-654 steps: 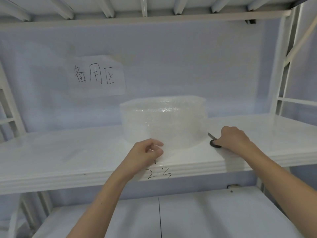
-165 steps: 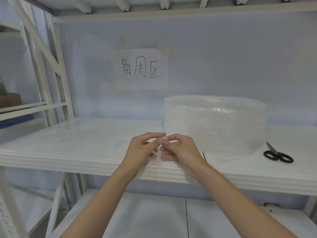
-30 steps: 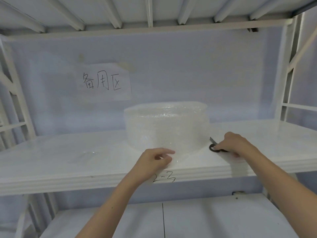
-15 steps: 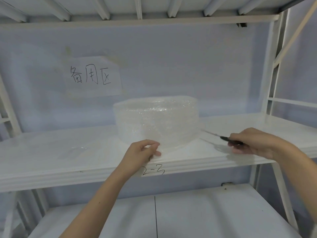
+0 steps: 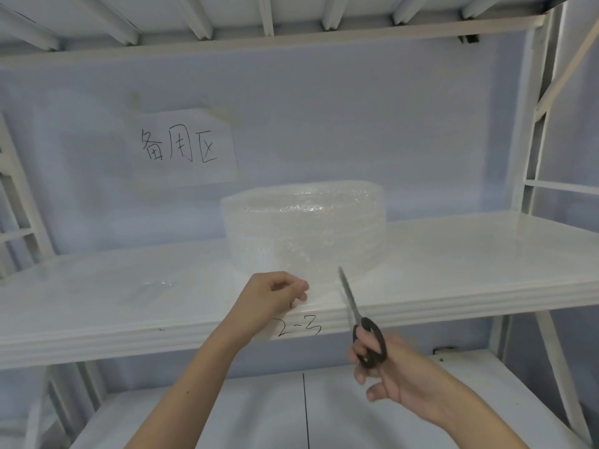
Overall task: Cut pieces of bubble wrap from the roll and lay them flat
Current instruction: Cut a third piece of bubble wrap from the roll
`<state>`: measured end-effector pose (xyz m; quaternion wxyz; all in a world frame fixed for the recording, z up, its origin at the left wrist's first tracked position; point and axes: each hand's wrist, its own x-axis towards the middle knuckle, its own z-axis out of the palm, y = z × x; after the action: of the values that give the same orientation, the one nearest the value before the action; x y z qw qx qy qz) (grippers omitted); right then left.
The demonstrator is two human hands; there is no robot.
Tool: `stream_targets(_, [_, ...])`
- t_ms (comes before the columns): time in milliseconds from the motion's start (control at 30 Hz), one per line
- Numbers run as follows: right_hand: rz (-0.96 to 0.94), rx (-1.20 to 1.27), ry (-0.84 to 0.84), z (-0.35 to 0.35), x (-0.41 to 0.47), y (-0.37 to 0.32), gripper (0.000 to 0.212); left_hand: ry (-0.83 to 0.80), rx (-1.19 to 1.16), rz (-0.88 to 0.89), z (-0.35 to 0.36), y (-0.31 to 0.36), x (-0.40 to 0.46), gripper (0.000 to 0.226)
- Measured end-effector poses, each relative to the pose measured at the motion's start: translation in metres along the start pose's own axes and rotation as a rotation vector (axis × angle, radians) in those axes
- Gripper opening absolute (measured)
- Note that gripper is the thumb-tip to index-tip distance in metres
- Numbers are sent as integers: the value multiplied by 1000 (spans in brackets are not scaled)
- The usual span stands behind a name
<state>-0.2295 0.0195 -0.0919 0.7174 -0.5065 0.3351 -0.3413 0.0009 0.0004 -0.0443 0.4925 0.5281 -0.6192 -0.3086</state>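
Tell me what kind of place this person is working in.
Probably a storeroom or packing area: white metal shelving with "2-3" handwritten on its edge, a taped handwritten paper sign on the wall, and a bubble wrap roll on the shelf.

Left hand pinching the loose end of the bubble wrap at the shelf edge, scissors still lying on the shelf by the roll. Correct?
Not quite. The scissors are off the shelf: the right hand holds them by the black handles, blades pointing up toward the roll. The left hand does pinch the loose end at the shelf edge. The head view shows this.
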Motion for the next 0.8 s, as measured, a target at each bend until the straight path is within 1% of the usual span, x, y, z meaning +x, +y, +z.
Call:
stream_targets(67, [59,-38,-70,4,2,7,47,16,9,4,0,1,0,19])
stream_targets(200, [121,-76,-173,5,0,16,53,40,24,15,0,1,-1,23])
stream_targets(333, [105,-100,-178,7,2,16,54,45,27,15,1,1,-1,22])
stream_targets(467, [55,-76,-163,13,14,6,50,11,19,13,2,2,-1,21])
stream_targets(700, [4,-60,-211,21,36,-5,52,-47,0,24,0,6,-2,21])
stream_targets(800, [-9,-27,-232,20,38,-1,50,-59,27,36,1,6,-2,24])
